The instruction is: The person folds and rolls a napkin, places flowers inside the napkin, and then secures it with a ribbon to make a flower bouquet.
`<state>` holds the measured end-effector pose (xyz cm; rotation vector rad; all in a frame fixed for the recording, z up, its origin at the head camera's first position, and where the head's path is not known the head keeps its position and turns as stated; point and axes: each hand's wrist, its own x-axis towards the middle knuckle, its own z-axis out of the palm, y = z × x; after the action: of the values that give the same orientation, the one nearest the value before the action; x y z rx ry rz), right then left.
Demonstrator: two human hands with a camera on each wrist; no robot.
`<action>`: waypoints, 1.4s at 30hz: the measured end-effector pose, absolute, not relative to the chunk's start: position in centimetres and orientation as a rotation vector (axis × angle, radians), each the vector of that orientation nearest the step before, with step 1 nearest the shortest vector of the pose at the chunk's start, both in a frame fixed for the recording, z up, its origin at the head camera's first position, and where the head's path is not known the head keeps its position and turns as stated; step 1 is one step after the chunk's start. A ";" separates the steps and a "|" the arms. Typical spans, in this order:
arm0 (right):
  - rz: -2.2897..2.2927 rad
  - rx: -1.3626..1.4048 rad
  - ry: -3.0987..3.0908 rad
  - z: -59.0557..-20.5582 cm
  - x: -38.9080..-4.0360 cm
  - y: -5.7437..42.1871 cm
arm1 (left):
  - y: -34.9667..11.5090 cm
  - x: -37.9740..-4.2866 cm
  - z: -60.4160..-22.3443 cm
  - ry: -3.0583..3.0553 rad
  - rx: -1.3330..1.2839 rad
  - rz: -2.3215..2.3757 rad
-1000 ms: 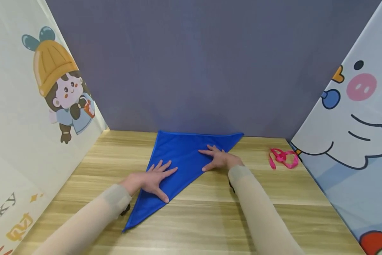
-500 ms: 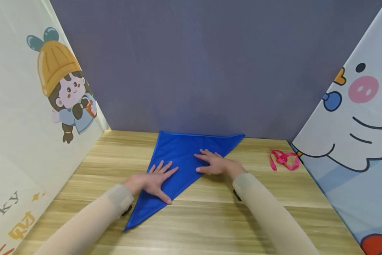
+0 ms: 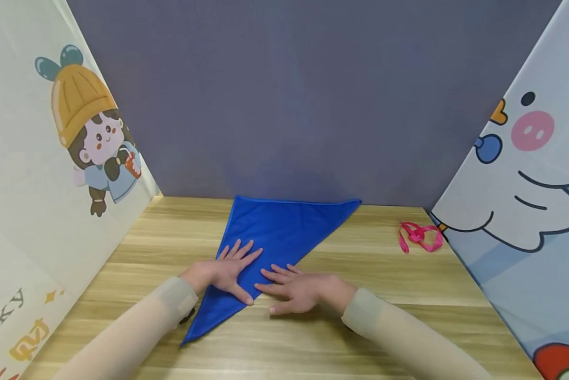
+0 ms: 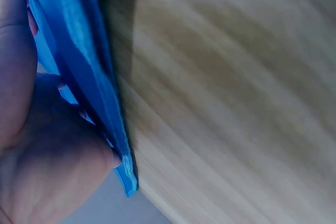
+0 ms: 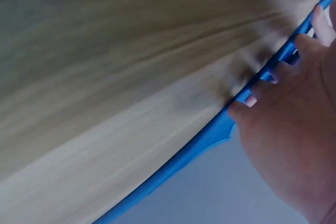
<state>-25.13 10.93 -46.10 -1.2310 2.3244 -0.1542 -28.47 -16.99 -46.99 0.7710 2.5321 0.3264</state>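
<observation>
At lower centre, the left hand (image 3: 227,273) lies splayed on the blue cloth (image 3: 277,221) and the right hand (image 3: 300,293), fingers outstretched, overlaps its slanting edge, neither grasping anything.

A plain blue triangular cloth (image 3: 279,227) is spread nearly flat on the wood-grained surface (image 3: 384,274), lightly wrinkled.

Both wrist views are dimmer and blurrier than head
</observation>
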 end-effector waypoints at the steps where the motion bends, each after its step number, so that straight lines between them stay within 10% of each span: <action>1: -0.143 -1.233 2.329 -46.2 -25.1 11.0 | -17.0 -28.5 -47.0 2.535 0.767 0.324; 42: -0.157 -0.753 2.667 -47.4 -30.1 10.5 | -16.7 -28.5 -47.0 2.542 0.731 0.269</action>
<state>-30.08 10.46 -47.41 -0.7533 2.6670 -0.1569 -28.52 -16.73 -47.02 0.7314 2.5419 0.2690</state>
